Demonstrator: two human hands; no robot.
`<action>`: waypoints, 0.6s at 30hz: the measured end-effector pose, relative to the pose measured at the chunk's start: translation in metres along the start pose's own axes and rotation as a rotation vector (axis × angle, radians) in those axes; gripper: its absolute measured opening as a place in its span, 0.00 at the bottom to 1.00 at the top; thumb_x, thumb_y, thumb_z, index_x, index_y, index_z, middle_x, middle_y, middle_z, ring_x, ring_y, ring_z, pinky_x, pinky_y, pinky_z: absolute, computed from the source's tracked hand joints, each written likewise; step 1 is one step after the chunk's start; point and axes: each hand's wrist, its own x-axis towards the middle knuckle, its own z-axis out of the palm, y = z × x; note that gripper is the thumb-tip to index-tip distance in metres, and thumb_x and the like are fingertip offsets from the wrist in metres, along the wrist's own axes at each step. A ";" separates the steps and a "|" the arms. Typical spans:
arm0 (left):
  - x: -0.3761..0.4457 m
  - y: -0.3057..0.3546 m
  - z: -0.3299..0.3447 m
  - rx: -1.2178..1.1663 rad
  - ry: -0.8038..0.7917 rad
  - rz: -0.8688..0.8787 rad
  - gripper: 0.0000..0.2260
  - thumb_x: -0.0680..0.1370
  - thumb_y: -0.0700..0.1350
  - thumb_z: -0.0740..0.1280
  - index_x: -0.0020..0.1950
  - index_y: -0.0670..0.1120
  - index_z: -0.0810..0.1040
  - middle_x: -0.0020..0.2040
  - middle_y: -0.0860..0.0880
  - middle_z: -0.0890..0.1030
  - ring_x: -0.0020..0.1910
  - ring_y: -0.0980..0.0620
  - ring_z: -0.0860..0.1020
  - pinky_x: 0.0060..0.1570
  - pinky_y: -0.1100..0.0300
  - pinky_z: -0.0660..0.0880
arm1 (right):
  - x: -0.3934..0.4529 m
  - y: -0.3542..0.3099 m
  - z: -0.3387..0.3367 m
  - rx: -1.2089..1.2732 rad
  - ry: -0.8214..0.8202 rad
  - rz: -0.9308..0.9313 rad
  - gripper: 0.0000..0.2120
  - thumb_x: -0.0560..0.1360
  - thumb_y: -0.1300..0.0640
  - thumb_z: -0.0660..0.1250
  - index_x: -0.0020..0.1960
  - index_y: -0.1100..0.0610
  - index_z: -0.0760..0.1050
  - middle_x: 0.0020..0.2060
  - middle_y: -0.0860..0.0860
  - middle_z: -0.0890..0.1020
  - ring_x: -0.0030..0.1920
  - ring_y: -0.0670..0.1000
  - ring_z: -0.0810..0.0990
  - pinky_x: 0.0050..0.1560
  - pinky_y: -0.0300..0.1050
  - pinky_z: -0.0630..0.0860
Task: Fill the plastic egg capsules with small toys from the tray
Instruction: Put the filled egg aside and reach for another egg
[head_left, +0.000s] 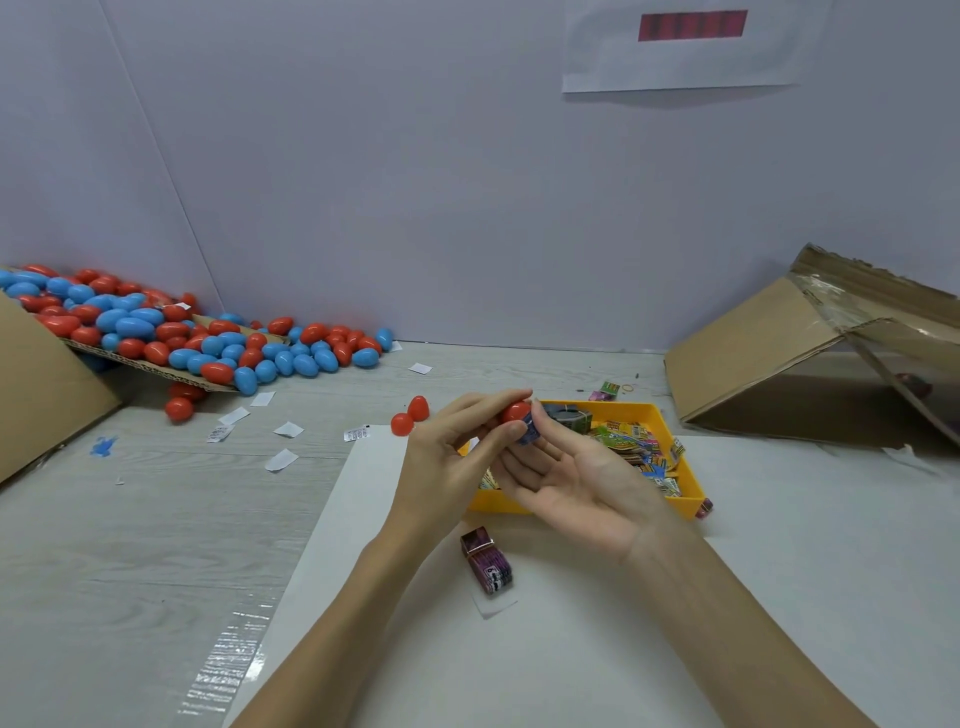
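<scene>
Two hands work above the tray (675, 506): left hand (447, 462) pinches a red shell (514, 412), right hand (576, 478) pinches a blue toy (529, 432), best pushed in squarely.

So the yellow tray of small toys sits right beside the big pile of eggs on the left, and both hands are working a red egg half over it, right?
Not quite. The head view shows the yellow tray far from the egg pile, under the hands. The left hand and right hand do work a red egg half over it.

Hands hide yellow tray (652, 411) near-left corner; blue item (530, 432) unreadable.
</scene>
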 end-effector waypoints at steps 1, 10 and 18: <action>0.000 0.000 -0.001 -0.012 -0.004 -0.008 0.15 0.78 0.40 0.73 0.65 0.47 0.84 0.56 0.50 0.85 0.58 0.45 0.82 0.61 0.56 0.78 | 0.000 0.001 0.000 0.001 -0.001 -0.002 0.15 0.74 0.57 0.74 0.56 0.65 0.81 0.53 0.62 0.85 0.58 0.57 0.85 0.59 0.52 0.79; 0.001 0.005 -0.004 -0.084 0.009 -0.027 0.15 0.77 0.42 0.72 0.63 0.41 0.84 0.55 0.47 0.86 0.57 0.48 0.84 0.60 0.59 0.78 | 0.004 0.002 -0.001 -0.014 -0.014 -0.030 0.14 0.76 0.57 0.74 0.57 0.64 0.80 0.49 0.61 0.86 0.52 0.57 0.88 0.56 0.53 0.81; -0.004 0.009 0.002 -0.027 -0.050 -0.082 0.14 0.82 0.40 0.69 0.68 0.49 0.82 0.61 0.54 0.85 0.64 0.53 0.81 0.65 0.57 0.77 | 0.009 -0.003 -0.013 -0.592 0.069 -0.436 0.17 0.79 0.50 0.70 0.58 0.63 0.82 0.51 0.59 0.87 0.54 0.57 0.87 0.52 0.47 0.85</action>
